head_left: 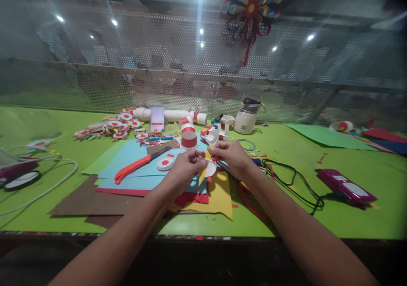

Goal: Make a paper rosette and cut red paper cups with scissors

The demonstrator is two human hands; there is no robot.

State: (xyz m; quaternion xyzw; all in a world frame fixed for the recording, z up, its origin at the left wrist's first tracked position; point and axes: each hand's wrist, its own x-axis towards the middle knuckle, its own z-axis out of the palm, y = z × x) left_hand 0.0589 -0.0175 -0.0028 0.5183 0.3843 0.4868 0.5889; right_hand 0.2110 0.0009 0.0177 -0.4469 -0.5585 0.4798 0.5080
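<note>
My left hand [185, 164] and my right hand [230, 155] meet over a stack of coloured paper sheets [143, 171] on the green table [286, 150]. Together they pinch a small paper craft piece [208, 166], a white disc with red bits and a yellow pointed strip hanging from it. Left of my hands an orange-handled cutter [136, 167] lies on the blue sheet, beside a white-and-red paper disc [165, 163]. A red-and-white paper cup [188, 140] stands just beyond my hands.
Several finished red-and-white discs [111, 127] lie at the back left by white rolls [171, 115]. A white jug [246, 117] stands at the back. A magenta glue gun [343, 185] with a black cord [292, 184] lies right. Another glue gun and its white cable [38, 184] lie left. A paper flower [251, 10] hangs on the mesh wall.
</note>
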